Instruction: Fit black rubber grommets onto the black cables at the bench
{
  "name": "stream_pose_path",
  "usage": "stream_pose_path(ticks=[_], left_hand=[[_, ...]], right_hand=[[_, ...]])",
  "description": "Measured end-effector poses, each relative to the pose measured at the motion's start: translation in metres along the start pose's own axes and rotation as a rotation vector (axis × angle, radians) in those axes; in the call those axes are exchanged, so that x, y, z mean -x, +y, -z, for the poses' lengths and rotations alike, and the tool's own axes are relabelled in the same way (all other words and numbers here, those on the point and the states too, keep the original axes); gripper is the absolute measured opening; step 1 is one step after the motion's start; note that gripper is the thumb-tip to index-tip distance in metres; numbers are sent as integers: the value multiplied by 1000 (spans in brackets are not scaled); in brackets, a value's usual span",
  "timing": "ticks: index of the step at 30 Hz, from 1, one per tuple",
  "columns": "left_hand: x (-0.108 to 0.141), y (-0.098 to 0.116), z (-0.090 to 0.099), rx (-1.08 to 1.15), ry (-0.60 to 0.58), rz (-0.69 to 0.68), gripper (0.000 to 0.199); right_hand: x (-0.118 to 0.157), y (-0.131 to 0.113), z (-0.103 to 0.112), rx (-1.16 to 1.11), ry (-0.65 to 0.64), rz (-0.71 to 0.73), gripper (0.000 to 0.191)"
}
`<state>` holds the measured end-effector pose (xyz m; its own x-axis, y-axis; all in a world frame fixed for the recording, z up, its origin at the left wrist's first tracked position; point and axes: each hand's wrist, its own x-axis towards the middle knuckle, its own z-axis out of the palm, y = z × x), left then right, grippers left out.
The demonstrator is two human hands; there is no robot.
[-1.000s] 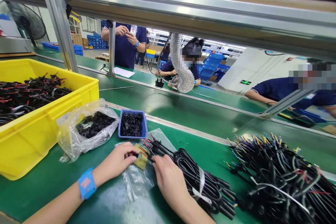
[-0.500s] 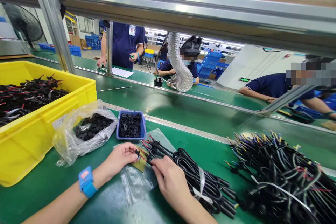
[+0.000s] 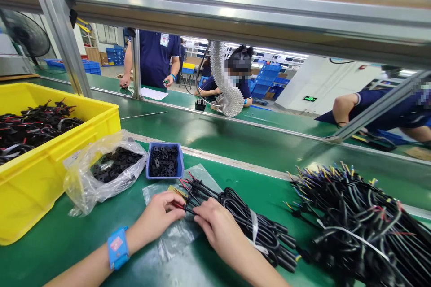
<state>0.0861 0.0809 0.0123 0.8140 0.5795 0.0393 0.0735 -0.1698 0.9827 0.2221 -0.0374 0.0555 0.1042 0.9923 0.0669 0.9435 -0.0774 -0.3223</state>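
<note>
My left hand (image 3: 161,213), a blue band on its wrist, is closed in a pinch at the wire end of a black cable. A small black plastic part is mostly hidden in its fingertips, with red wires showing beside them. Close by on the right, my right hand (image 3: 215,222) grips the same cable just behind that end. Under and beside it lies a tied bundle of black cables (image 3: 242,215), with black fittings and red wire ends toward my left hand. A clear plastic bag (image 3: 168,244) lies flat beneath my hands.
A blue bin (image 3: 164,161) of small black parts stands behind my hands, beside an open plastic bag (image 3: 117,161) of similar parts. At left is a yellow crate (image 3: 84,132) of wired pieces; at right, a large cable pile (image 3: 353,224). Several co-workers sit or stand beyond the metal frame.
My left hand has brought the small black part right to the cable's wire end, close to my right hand. My right hand keeps its hold. At far right a co-worker has shifted.
</note>
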Motion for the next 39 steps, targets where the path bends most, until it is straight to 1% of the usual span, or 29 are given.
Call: stream_pose_path(ticks=[2, 3, 5, 8, 10, 11, 12, 13, 17, 20, 25, 29, 35, 39], left_hand=[[1, 3, -1, -55, 23, -5, 8], [2, 5, -1, -114, 33, -40, 7], [4, 7, -2, -244, 28, -167, 7], [5, 9, -5, -363, -29, -386, 9], [4, 11, -9, -395, -53, -475, 12], [3, 12, -11, -396, -54, -485, 13], [2, 14, -13, -386, -48, -466, 14], [1, 16, -14, -365, -38, -418, 14], [-2, 23, -13, -264, 5, -150, 11], [-3, 22, -10, -223, 15, -49, 11], [-6, 20, -12, -192, 3, 8, 10], [-7, 20, -14, -175, -13, 25, 10], [-7, 12, -8, -116, -69, 49, 23], [-8, 9, -6, -114, -81, 55, 26]], right_hand=[[0, 1, 0, 41, -3, 5, 20], [0, 2, 0, 49, -9, 16, 20], [-1, 4, 3, 30, -40, 55, 20], [-2, 7, 8, -36, -98, 97, 23], [-2, 8, 10, -53, -113, 96, 24], [-2, 8, 10, -53, -111, 93, 24], [-2, 8, 10, -47, -102, 89, 25], [-1, 8, 10, -32, -87, 87, 25], [2, 5, 6, 146, -2, 46, 22], [4, 5, 1, 229, 32, 21, 19], [3, 10, -8, 182, 115, 53, 18], [2, 13, -11, 159, 156, 63, 21], [2, 13, -9, 143, 140, 70, 21], [1, 9, -10, 162, 110, 58, 23]])
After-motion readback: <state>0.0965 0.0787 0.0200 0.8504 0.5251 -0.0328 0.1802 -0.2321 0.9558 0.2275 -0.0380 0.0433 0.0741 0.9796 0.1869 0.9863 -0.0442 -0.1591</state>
